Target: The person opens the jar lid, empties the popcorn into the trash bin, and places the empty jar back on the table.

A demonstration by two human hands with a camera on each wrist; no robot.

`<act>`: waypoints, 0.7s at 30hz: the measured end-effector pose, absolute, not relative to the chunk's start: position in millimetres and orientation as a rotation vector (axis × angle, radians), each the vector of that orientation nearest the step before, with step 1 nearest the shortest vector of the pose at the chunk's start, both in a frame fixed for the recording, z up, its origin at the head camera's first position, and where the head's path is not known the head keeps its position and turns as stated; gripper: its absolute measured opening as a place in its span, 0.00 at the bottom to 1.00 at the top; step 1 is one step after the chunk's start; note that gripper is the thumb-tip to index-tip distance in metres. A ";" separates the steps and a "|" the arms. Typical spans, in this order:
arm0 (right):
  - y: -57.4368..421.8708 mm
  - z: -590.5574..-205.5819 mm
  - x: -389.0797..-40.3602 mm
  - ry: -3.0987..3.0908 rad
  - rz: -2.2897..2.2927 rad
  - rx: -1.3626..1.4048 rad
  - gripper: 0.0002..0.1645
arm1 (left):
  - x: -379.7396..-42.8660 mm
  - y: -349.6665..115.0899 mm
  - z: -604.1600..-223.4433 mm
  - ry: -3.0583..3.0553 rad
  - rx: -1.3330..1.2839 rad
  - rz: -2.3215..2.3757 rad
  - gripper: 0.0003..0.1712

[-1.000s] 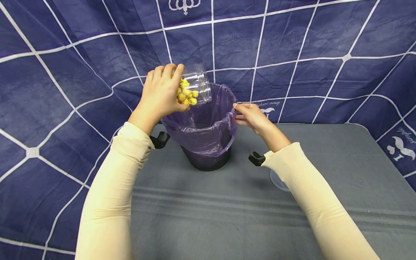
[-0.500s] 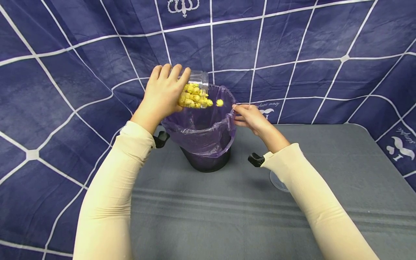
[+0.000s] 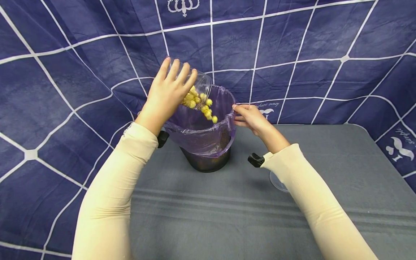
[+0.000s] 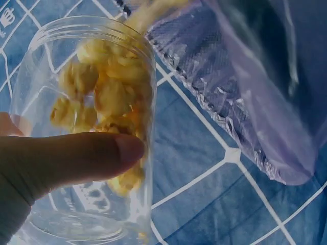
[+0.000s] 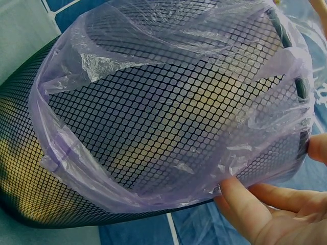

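My left hand (image 3: 169, 92) grips a clear plastic jar (image 4: 56, 102) from above, thumb along its side. The jar is tipped over the bin with its mouth down to the right. Yellow popcorn (image 3: 208, 112) pours out of it, and more popcorn (image 4: 115, 92) lies inside. Below stands a black mesh bin (image 5: 168, 117) lined with a purple plastic bag (image 3: 201, 139), the bag folded over the rim. At the bin's right rim my right hand (image 3: 251, 117) pinches the edge between thumb and fingers. Yellow shows through the mesh low in the bin in the right wrist view.
A clear round lid (image 3: 277, 182) lies on the grey tabletop (image 3: 208, 216), partly hidden under the right forearm. A blue cloth (image 3: 292, 43) with white lines hangs behind and at the sides, close to the bin.
My left hand has tilted the jar further down to the right over the bin, and popcorn has started falling out. The right hand stays at the rim.
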State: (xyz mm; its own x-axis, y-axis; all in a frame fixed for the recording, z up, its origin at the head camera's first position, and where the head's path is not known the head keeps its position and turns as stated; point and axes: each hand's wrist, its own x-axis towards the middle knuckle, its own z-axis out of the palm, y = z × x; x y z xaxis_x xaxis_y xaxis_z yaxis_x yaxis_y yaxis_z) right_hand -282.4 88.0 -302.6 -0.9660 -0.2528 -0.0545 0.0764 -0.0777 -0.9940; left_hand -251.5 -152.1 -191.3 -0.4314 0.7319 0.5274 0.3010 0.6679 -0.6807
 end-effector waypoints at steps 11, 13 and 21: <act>87.5 -301.6 -281.0 1.960 -2.153 -0.178 0.26 | -247.9 -148.6 -193.3 -1.905 -0.828 0.829 0.25; 87.2 -301.3 -280.8 1.956 -2.161 -0.175 0.25 | -247.3 -147.7 -193.6 -1.893 -0.841 0.843 0.25; 86.9 -301.0 -280.3 1.961 -2.154 -0.171 0.25 | -249.7 -150.0 -196.1 -1.911 -0.838 0.775 0.25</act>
State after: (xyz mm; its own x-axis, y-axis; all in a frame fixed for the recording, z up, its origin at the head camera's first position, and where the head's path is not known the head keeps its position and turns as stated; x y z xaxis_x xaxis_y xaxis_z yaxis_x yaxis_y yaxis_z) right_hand -280.3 86.9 -301.0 -0.9683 -0.2414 -0.0638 0.0861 -0.0832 -0.9928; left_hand -249.7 -150.0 -196.1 -0.3814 0.7964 0.4694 0.2443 0.5766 -0.7797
